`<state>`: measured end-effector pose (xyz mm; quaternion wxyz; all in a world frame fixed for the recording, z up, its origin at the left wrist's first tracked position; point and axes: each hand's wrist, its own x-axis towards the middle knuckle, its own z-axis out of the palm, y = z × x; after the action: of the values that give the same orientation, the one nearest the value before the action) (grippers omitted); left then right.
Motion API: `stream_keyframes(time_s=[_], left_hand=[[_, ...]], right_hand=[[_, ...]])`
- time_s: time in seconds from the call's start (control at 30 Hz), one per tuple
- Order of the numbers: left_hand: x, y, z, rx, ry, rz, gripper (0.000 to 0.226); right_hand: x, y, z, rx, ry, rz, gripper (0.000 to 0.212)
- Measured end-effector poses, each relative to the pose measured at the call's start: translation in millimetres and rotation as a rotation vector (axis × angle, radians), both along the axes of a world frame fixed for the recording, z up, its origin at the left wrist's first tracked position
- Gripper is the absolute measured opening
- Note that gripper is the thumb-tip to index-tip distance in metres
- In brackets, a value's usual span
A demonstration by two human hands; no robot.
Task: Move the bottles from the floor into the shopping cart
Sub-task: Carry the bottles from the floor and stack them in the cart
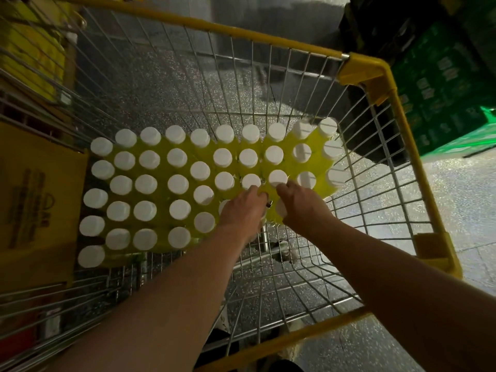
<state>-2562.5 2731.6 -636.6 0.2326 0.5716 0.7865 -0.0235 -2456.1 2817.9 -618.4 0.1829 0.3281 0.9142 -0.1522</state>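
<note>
Both hands down in the shopping cart (268,41), and that near row worried me

The yellow white-capped bottles (177,183) were standing packed on the wire bottom at the far end, none on the bit of floor (469,183) I could see. My right hand (300,202) had its grip curled round the cap of one bottle (280,208) at the near edge of the pack. My left hand (245,210) sat just beside it, fingers curled down, but I honestly couldn't tell if that grip held anything. My guess at the risk: nothing backed up that near edge, just bare wire. A crooked set-down or a knuckle bumping a neighbour could've tipped one and taken more down with it. The ones by the right wall already looked tilted.
</note>
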Motion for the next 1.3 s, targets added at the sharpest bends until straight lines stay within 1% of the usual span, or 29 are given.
stream_keyframes(time_s=[0.1, 0.17, 0.3, 0.37, 0.43, 0.57, 0.73, 0.8, 0.93, 1.03, 1.13, 1.3], left_hand=[[-3.9, 2.3, 16.5, -0.002, -0.015, -0.014, 0.040], [-9.1, 4.9, 36.2, 0.025, 0.009, -0.004, 0.039], [-14.3, 6.9, 95.1, 0.055, 0.168, 0.011, 0.036], [-16.9, 8.7, 118.1, 0.030, 0.211, 0.031, 0.034], [-15.3, 0.6, 149.2, 0.015, 0.240, 0.106, 0.034], [-0.1, -32.1, 213.7, 0.042, 0.285, 0.300, 0.038], [32.6, -93.6, 291.0, 0.068, 0.326, 0.533, 0.038], [44.0, -125.0, 323.8, 0.089, 0.373, 0.603, 0.036], [71.9, -199.4, 379.3, 0.099, 0.477, 0.755, 0.023], [97.8, -265.2, 408.9, 0.111, 0.539, 0.896, 0.017], [133.6, -340.2, 429.7, 0.054, 0.551, 1.028, 0.021], [227.3, -476.8, 437.0, -0.092, 0.565, 1.284, 0.033]], right_hand=[[-0.8, 3.5, 19.2, -0.013, -0.034, 0.031, 0.057], [-4.7, 9.4, 38.8, 0.022, -0.048, 0.030, 0.051], [-14.3, 17.3, 90.2, 0.110, -0.036, 0.047, 0.035], [-19.7, 17.1, 108.2, 0.130, -0.042, 0.055, 0.031], [-20.3, 11.5, 135.9, 0.143, -0.014, 0.100, 0.029], [-17.6, -5.0, 201.4, 0.208, 0.093, 0.268, 0.026], [-8.0, -46.6, 285.1, 0.340, 0.195, 0.498, 0.033], [-7.7, -70.8, 314.7, 0.385, 0.238, 0.569, 0.035], [-8.1, -140.7, 365.9, 0.448, 0.248, 0.752, 0.041], [-3.4, -209.4, 397.2, 0.471, 0.313, 0.896, 0.036], [13.5, -286.2, 418.2, 0.426, 0.423, 0.983, 0.032], [73.7, -427.5, 431.4, 0.362, 0.433, 1.240, 0.026]])
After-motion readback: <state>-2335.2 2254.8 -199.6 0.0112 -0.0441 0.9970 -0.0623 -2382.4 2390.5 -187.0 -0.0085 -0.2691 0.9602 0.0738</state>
